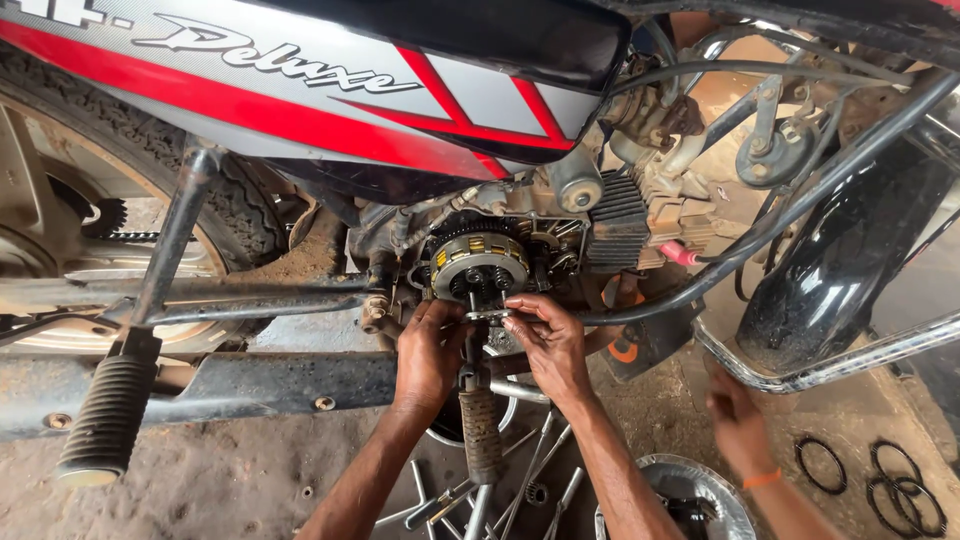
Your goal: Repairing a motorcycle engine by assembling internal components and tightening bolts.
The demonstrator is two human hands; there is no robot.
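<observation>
- Bare, oily ground (250,470) runs beneath a red-and-silver motorcycle (330,90) with its engine side opened.
- Exposed clutch assembly (480,262) sits low on the engine, behind the footrest bar.
- Left hand (430,350) and right hand (548,340) meet just below it, fingertips pinched on a small metal plate (488,314).
- Loose tools (520,490) lie on the ground below.
- Another person's hand (735,415), orange band on the wrist, reaches near a metal bowl (725,500).
- Black rings (880,475) lie at right.

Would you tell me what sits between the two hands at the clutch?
In the head view, a small flat metal plate spans the gap between the left hand and right hand, just below the round clutch assembly.
</observation>
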